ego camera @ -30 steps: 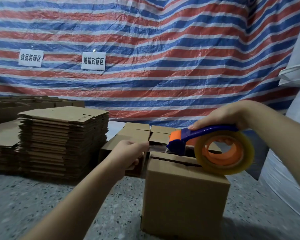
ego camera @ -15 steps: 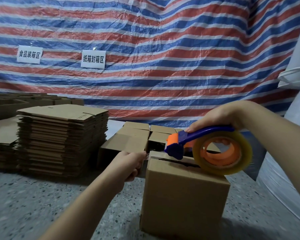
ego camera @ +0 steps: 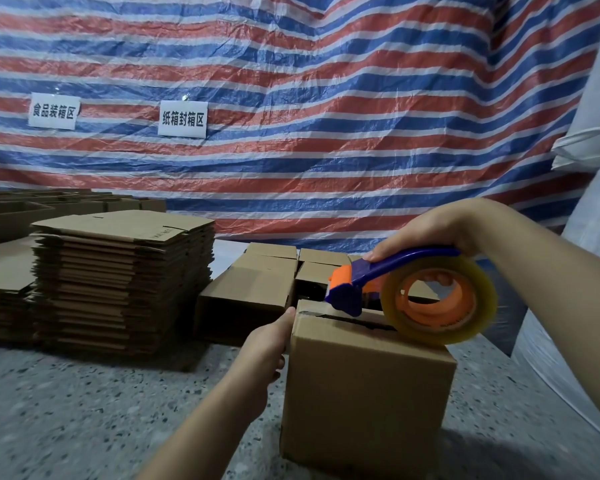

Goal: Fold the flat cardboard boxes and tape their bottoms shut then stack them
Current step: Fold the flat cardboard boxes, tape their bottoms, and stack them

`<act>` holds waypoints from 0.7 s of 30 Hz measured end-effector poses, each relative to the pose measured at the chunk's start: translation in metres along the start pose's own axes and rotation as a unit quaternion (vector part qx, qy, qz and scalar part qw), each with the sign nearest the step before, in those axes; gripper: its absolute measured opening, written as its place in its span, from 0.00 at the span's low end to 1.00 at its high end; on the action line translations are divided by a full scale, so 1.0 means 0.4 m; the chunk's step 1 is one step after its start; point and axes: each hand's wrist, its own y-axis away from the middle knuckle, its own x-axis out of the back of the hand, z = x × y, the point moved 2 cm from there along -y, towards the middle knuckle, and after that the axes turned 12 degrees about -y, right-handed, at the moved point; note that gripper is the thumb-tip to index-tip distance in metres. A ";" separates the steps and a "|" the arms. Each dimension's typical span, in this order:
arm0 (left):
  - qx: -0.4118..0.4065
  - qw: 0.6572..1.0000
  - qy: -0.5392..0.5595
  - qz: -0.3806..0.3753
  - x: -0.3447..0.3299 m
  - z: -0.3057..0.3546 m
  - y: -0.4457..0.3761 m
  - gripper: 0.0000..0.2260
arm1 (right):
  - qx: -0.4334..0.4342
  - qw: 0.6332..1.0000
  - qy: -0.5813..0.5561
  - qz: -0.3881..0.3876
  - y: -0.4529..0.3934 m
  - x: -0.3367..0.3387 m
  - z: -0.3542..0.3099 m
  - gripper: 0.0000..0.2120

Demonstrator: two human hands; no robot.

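Taping light, hollow box (ego camera: 364,393): right grip (ego camera: 430,230) clenches tape gun (ego camera: 406,292); left grip (ego camera: 267,344) pinches tape end at 9 o'clock edge w/ thumb. Walls prob dent; press gently.

Back wall: red, white and blue striped tarp (ego camera: 326,98), wrinkled, two white paper signs (ego camera: 182,118) with Chinese text pinned on it. Floor: grey speckled stone (ego camera: 66,403). White sacking (ego camera: 596,237) far right. Dim, even light.

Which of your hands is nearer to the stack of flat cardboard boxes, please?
Left. The left hand sits between the stack of flat cardboard boxes and the box; the right hand holds the tape dispenser farther away.
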 end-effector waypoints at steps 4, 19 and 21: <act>0.025 0.999 0.027 -0.010 -0.017 -0.012 0.005 0.27 | -0.005 1.000 0.002 0.004 -0.003 0.000 0.000 0.34; -0.218 0.968 -0.115 0.053 -0.038 0.018 0.102 0.26 | -0.006 1.000 0.005 0.016 -0.013 0.005 0.003 0.36; -0.215 0.970 -0.107 0.022 -0.035 0.012 0.106 0.27 | -0.004 1.000 -0.001 0.022 -0.012 0.005 0.004 0.35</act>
